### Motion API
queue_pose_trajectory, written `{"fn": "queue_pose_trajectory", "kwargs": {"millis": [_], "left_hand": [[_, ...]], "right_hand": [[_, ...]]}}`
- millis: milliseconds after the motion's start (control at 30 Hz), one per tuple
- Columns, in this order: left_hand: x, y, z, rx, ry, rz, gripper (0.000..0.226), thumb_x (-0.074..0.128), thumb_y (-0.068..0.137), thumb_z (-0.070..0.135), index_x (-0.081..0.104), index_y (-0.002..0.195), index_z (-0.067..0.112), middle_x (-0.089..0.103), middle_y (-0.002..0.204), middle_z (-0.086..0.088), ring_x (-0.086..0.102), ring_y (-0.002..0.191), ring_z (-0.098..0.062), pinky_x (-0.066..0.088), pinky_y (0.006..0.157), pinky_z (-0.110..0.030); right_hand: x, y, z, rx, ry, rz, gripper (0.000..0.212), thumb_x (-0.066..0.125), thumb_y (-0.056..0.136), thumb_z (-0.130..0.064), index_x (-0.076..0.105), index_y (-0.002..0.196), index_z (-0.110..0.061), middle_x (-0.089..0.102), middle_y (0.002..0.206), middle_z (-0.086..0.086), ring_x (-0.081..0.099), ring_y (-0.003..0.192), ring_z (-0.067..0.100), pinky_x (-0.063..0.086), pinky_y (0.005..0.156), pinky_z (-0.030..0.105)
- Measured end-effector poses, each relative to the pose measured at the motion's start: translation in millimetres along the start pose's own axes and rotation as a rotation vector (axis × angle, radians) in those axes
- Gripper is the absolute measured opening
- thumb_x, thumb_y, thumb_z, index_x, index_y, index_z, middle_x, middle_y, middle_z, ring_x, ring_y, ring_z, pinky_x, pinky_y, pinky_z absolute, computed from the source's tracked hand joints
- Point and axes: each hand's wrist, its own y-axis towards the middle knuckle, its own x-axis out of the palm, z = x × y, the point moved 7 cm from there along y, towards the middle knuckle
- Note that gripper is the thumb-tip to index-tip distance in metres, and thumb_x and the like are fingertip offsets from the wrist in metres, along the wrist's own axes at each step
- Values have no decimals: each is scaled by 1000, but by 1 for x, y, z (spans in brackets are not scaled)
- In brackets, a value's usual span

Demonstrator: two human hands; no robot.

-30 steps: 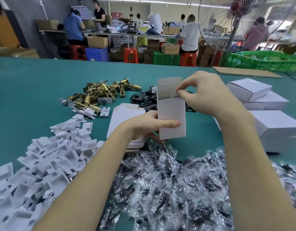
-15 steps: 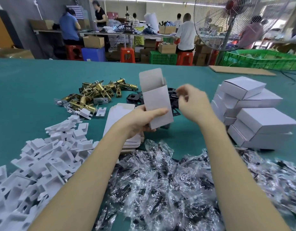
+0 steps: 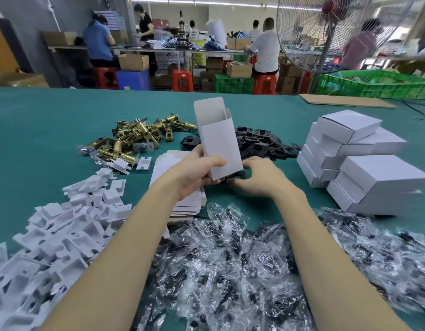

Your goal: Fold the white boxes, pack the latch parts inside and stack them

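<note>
My left hand [image 3: 194,173] holds a folded white box [image 3: 218,144] upright above the table, its top flap standing open. My right hand [image 3: 261,177] is low beside the box's bottom. Its fingers curl onto a black plate [image 3: 235,179] at the near edge of the pile of black plates [image 3: 261,142]. Brass latch bolts [image 3: 139,137] lie heaped at the left rear. A stack of flat unfolded boxes [image 3: 187,206] sits under my left wrist. Finished white boxes [image 3: 362,158] are stacked at the right.
White plastic inserts [image 3: 70,225] cover the near left of the green table [image 3: 39,127]. Clear bags of screws [image 3: 230,259] spread across the near middle and right. A cardboard sheet [image 3: 345,101], a green crate [image 3: 378,84] and a standing fan [image 3: 326,32] are behind; people work at a far bench.
My right hand left the box's top flap and dropped to the black plates beside the box's bottom. My left hand kept the box, which now stands upright again.
</note>
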Motion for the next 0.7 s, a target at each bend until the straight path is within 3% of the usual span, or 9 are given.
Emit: {"fn": "queue_pose_trajectory", "kwargs": {"millis": [133,233,400,467,567,633,700], "left_hand": [[0,0,2,19,-21,2,43,65,96,4,51,133,20,67,118,-1,68,92,-22,59,70,-29],[0,-1,2,24,-20,8,44,66,95,4,52,133,20,67,120,-3,68,90,-23,59,69,-28],[0,0,1,22,-28,1,40,65,97,5,51,131,22,67,122,-4,68,93,-22,59,74,-30],[-1,0,1,21,-24,-1,41,65,97,6,51,132,21,67,124,-4,68,94,-21,59,75,-30],[-1,0,0,27,-15,-4,45,66,97,8,50,138,19,67,127,-6,69,92,-21,59,71,-28],[-1,1,0,28,-17,-9,46,66,97,9,50,139,18,67,127,-7,69,91,-21,59,71,-28],[-1,1,0,27,-18,-17,45,66,97,9,50,138,18,68,126,-7,69,88,-22,59,72,-27]], "right_hand": [[-1,1,8,75,83,44,45,80,73,-55,67,114,-42,67,106,-12,61,102,16,43,80,30],[0,3,9,84,160,34,44,86,72,-46,62,108,-37,57,92,-15,57,93,14,42,77,28],[-7,2,14,101,320,66,37,91,69,-28,68,97,-29,61,89,-15,54,79,-3,38,60,15],[-8,2,16,110,344,50,30,89,71,-25,74,96,-26,67,88,-9,60,81,6,42,65,17],[-10,-1,14,86,286,-23,31,86,74,-22,77,104,-25,64,81,-15,61,80,8,43,68,16],[-14,-2,15,70,241,-26,30,87,75,-30,79,104,-26,66,85,-12,63,83,7,44,74,19],[-20,-3,16,69,257,21,23,86,77,-44,81,92,-28,73,84,-9,68,74,6,51,69,20]]}}
